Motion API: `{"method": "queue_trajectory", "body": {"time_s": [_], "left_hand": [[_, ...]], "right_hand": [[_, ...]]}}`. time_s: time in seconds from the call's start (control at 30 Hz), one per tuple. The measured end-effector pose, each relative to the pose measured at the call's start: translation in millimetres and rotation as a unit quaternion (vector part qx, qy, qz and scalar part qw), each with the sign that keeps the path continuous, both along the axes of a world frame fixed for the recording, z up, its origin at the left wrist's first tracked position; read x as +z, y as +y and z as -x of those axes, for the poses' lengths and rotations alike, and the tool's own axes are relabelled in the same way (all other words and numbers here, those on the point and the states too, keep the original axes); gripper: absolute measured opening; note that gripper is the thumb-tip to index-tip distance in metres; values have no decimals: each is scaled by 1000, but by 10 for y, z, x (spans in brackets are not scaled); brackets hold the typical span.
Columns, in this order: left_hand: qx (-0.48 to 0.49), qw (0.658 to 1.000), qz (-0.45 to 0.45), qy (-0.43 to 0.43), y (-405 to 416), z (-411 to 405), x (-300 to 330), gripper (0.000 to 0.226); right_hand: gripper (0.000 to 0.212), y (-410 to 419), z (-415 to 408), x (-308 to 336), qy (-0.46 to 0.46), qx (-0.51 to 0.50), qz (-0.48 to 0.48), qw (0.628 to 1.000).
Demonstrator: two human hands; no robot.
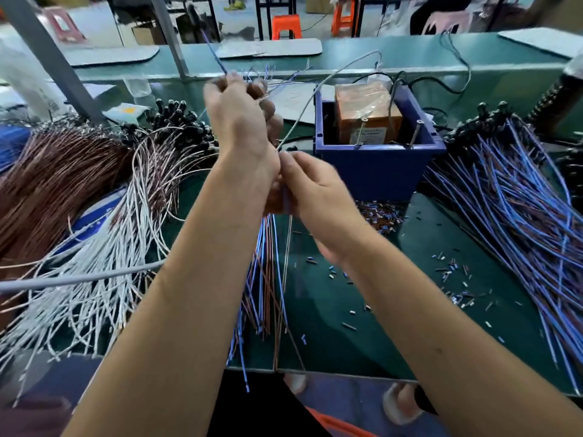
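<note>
The left hand (243, 118) has its fingers (268, 106) curled round the top of the wire bundle (268, 279), held upright over the bench (362, 342); the right hand (312, 190) grips it lower (near the blue bin (375, 171)).

Both arms run bare to the lower frame edge: left forearm (189, 294) broad at lower left, right forearm (426, 326) carrying a small dark speck at lower right; left hand (239, 111) and right hand (315, 187) bare at centre; black garment (268, 405) at bottom centre, orange strip (340, 425) along its right edge.
</note>
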State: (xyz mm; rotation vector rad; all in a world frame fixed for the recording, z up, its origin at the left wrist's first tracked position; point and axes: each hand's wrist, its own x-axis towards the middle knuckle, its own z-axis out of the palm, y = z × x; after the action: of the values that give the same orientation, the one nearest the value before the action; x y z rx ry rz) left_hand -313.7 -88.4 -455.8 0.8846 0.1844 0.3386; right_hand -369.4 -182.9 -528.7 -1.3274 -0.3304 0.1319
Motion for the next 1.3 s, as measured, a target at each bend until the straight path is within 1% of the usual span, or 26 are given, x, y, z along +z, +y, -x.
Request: {"method": "queue_trajectory", "body": {"time_s": [0.03, 0.07, 0.13, 0.17, 0.23, 0.27, 0.33, 0.37, 0.4, 0.43, 0.47, 0.5, 0.53, 0.57, 0.6, 0.7, 0.8, 0.87, 0.93, 1.0, 1.07, 1.2, 1.3], "left_hand": [[2, 1000, 14, -14, -20, 13, 52, 14], [-3, 999, 26, -22, -13, 20, 107, 13], [1, 999, 34, -25, 49, 41, 203, 18], [11, 999, 33, -29, 82, 51, 227, 23], [24, 998, 18, -52, 105, 100, 221, 27], [30, 997, -13, -68, 84, 144, 189, 27], [42, 983, -132, -123, -42, 247, 39, 30], [49, 964, -207, -161, -139, 312, -59, 30], [51, 935, -286, -203, -261, 371, -166, 30], [48, 894, -374, -244, -386, 426, -285, 29], [42, 837, -472, -274, -511, 474, -413, 28], [35, 772, -562, -294, -626, 512, -539, 27], [28, 719, -625, -303, -713, 527, -650, 27], [15, 690, -657, -303, -781, 533, -733, 27], [1, 681, -670, -297, -822, 531, -794, 28], [-29, 676, -689, -260, -850, 479, -928, 30], [-52, 677, -696, -232, -799, 412, -1046, 26], [-23, 684, -691, -232, -742, 390, -1079, 22], [9, 686, -693, -221, -686, 381, -1091, 26], [25, 687, -698, -200, -640, 366, -1119, 32], [28, 693, -696, -185, -640, 375, -1143, 33], [6, 707, -675, -211, -719, 406, -1137, 21], [3, 725, -650, -227, -728, 391, -1151, 13]], "right_hand": [[18, -124, -17, 25, -4, 4, -4, 1000], [14, -280, -45, 36, -18, 0, 12, 1000], [13, -639, -101, 21, -72, -38, 97, 992], [13, -818, -128, -2, -111, -70, 156, 979], [15, -1132, -161, -89, -188, -135, 266, 936], [14, -1266, -158, -150, -211, -164, 303, 915], [13, -1477, -126, -284, -233, -217, 344, 883], [12, -1537, -109, -344, -248, -238, 359, 868], [10, -1573, -98, -392, -265, -255, 371, 853], [9, -1582, -94, -425, -282, -269, 377, 841], [9, -1574, -95, -446, -296, -278, 376, 833], [10, -1559, -100, -459, -309, -281, 371, 829], [11, -1535, -104, -464, -319, -281, 363, 829], [13, -1518, -100, -463, -324, -281, 356, 830], [15, -1506, -93, -466, -327, -283, 349, 832], [15, -1509, -70, -492, -333, -306, 342, 824], [14, -1496, -73, -499, -315, -319, 334, 829], [17, -1504, -101, -491, -281, -334, 316, 842], [17, -1528, -129, -500, -247, -330, 285, 865], [12, -1551, -151, -511, -213, -314, 245, 892], [8, -1549, -161, -524, -193, -302, 225, 906], [6, -1501, -157, -551, -183, -253, 217, 925], [7, -1490, -154, -550, -170, -243, 189, 936]]}}
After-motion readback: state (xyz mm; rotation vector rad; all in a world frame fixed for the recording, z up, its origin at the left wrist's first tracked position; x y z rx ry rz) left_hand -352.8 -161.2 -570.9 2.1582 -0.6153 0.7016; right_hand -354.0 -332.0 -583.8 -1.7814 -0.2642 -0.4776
